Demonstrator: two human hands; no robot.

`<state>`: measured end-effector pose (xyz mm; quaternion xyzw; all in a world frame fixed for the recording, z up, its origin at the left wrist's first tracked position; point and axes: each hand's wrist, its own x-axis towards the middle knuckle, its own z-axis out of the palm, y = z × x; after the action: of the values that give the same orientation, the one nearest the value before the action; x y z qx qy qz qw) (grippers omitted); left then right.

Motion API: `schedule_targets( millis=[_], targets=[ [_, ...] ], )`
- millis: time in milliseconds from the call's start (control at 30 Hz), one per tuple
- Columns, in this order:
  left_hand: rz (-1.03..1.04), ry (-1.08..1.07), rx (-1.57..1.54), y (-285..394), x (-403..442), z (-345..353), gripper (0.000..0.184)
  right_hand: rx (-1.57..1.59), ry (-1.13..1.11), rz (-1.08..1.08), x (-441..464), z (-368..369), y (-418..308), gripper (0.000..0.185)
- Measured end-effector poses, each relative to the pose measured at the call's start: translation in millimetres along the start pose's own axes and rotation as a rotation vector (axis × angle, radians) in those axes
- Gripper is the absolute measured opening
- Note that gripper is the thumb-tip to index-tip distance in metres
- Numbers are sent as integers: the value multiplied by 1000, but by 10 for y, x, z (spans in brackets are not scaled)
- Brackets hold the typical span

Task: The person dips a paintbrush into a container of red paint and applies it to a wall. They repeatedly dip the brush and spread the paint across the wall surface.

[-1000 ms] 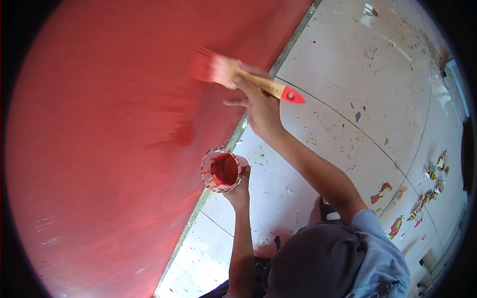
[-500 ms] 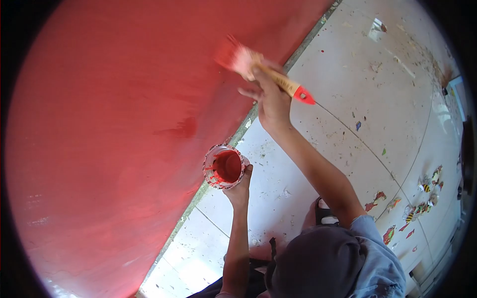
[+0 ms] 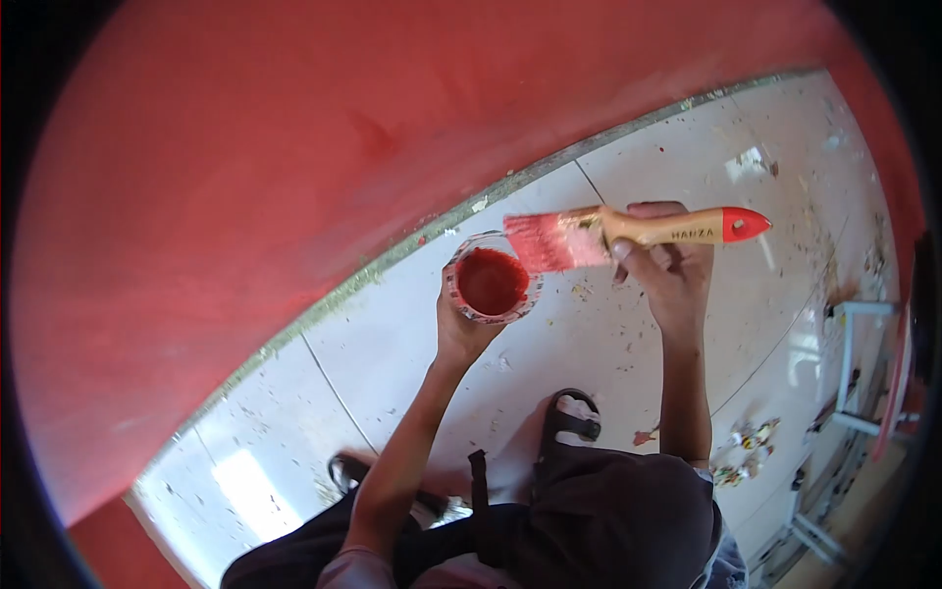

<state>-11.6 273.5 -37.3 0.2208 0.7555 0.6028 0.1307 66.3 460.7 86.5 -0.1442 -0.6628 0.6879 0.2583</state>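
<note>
Paintbrush (image 3: pixel 628 227): wooden handle, red end, HANZA lettering, bristles coated red, lying crosswise; bristle tips overlap rim of smeared cup (image 3: pixel 451 277) in view, contact unclear. Cup mouth-up, red paint (image 3: pixel 493 283) inside.

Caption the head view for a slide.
Left hand holds a cup of red paint; right hand holds a brush near it.

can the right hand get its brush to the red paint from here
Likely yes: the right hand holds the paintbrush, bristles close by the paint cup in the left hand, and nothing covers the red paint.
</note>
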Motion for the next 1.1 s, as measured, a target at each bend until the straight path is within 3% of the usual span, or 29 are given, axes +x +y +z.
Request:
schedule_targets(
  millis=[133, 167, 267, 500, 900, 1000, 1100],
  targets=[
    [30, -24, -73, -74, -67, 100, 80, -477, -318, -155, -50, 206, -170, 24],
    [19, -33, -79, -86, -87, 112, 82, -530, -318, -79, -80, 314, -244, 19],
    [45, -57, -74, -71, -117, 104, 87, -661, -443, -184, -68, 440, -143, 20],
    [114, -29, -86, -20, -128, 96, 85, -855, -623, -208, -36, 545, 65, 18],
    [101, -46, -147, -67, -107, 136, 80, -810, -654, -210, 15, 512, 95, 16],
    [59, -38, -182, -123, -94, 173, 79, -663, -530, -292, 76, 467, 46, 18],
    [47, -8, -136, -67, -84, 158, 79, -321, -286, 33, 101, 310, 147, 21]
  ],
)
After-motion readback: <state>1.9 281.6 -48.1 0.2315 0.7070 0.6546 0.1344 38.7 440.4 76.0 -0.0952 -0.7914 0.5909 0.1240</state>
